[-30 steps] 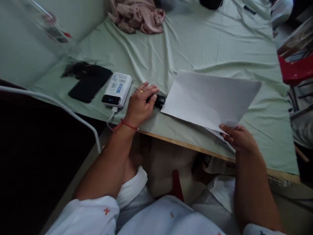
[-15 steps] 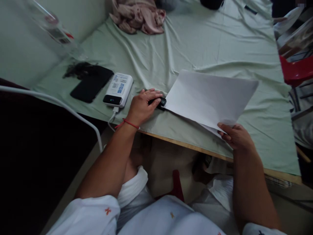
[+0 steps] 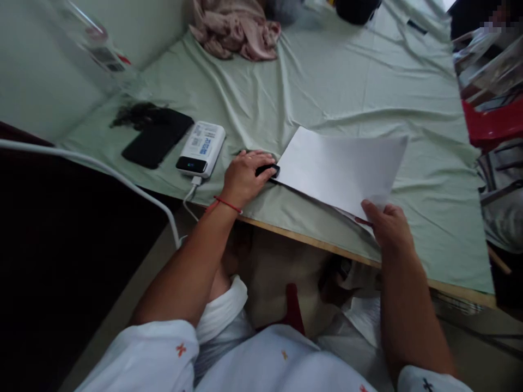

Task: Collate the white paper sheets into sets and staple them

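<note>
My left hand [image 3: 250, 173] rests on a small black stapler [image 3: 274, 171] near the table's front edge, its fingers closed over it and hiding most of it. At the stapler's front end is the left corner of some white paper sheets [image 3: 327, 163]. The sheets slant across the cloth, their right side raised and slightly bent. My right hand [image 3: 390, 223] grips their near right edge, thumb on top and fingers underneath. A lower sheet shows a little below the top one along the front edge.
A white power bank [image 3: 202, 148] with a plugged-in cable and a black phone-like slab [image 3: 157, 139] lie left of my left hand. Beside the wall stands a clear plastic bottle [image 3: 108, 57]. A crumpled pinkish cloth [image 3: 241, 30] lies at the back. Green cloth [image 3: 368, 81] covers the table.
My right hand has shifted slightly left with the paper, and the sheets' far right corner has come left. My left hand stays on the stapler. The view has moved a little.
</note>
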Demonstrator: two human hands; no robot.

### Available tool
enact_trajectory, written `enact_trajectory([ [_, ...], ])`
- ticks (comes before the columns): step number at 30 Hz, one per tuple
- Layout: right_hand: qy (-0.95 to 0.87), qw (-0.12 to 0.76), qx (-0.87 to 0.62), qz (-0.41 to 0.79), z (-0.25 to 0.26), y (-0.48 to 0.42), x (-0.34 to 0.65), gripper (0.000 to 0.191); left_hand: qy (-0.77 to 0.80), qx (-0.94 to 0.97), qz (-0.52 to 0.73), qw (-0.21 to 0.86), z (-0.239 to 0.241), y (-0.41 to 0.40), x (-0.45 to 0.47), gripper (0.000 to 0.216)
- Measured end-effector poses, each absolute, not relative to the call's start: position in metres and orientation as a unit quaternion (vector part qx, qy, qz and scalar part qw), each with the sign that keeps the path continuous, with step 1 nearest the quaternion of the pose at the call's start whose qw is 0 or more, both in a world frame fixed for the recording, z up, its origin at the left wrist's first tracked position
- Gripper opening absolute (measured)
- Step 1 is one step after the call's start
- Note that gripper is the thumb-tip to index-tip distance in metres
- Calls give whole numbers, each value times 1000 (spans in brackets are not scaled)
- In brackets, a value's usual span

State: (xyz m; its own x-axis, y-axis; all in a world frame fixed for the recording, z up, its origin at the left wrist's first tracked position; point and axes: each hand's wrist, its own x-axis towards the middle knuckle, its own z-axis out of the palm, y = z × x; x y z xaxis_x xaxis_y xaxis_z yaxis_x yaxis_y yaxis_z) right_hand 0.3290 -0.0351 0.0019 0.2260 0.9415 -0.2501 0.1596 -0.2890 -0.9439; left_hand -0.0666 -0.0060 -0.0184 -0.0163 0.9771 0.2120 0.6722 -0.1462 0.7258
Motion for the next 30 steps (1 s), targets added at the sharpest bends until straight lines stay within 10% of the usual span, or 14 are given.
enact_trajectory([
  [14, -260, 558, -680, 398, 25, -47, 372, 54, 563, 622, 519, 166, -17, -17, 6, 36],
  [24, -196, 591, -687, 374, 55, -33, 348, 42, 427, 772, 225, 413, 28, -97, 109, 30],
  [30, -203, 578, -695, 375, 58, -39, 345, 49, 247, 791, 41, 559, 52, -215, -16, 12],
])
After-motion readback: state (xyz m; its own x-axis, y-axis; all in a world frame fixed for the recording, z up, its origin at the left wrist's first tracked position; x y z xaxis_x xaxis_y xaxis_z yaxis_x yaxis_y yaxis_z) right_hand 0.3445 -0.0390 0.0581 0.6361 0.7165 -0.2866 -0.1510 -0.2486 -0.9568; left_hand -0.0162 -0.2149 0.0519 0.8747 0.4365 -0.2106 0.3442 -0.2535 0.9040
